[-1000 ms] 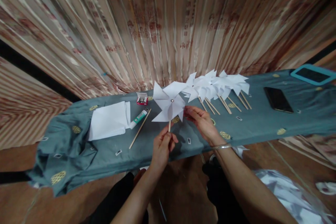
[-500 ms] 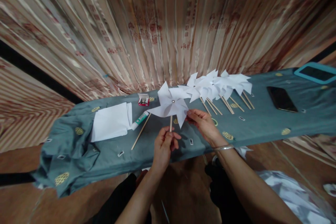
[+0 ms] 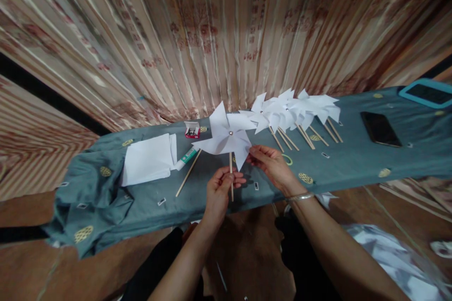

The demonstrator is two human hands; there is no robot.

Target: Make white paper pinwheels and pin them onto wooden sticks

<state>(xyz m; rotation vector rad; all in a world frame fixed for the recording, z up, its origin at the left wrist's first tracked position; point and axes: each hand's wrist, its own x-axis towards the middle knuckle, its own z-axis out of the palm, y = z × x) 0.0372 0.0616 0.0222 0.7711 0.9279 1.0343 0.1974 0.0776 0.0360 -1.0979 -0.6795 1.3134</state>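
A white paper pinwheel (image 3: 222, 138) with a metal pin at its centre is held upright over the cloth-covered table (image 3: 155, 202). My left hand (image 3: 221, 188) is closed round its thin wooden stick, whose lower end shows below the fingers. With thumb and fingertips, my right hand (image 3: 266, 162) pinches the edge of the lower right blade. A silver bangle circles the right wrist. Behind and to the right, several white pinwheels (image 3: 277, 115) lie overlapping in a row, their sticks pointing toward me.
Left of the hands lie a loose wooden stick (image 3: 188, 174), a glue tube (image 3: 186, 157), a small red box of pins (image 3: 192, 130) and a stack of white paper (image 3: 148, 160). A phone (image 3: 380, 129) and a blue-framed tablet (image 3: 431, 93) lie at the right. A curtain (image 3: 219, 42) hangs behind.
The left hand has shifted slightly along the stick, so the stick's lower end now shows beneath it. The pinwheel has moved a little to the left; the right hand still pinches the blade.
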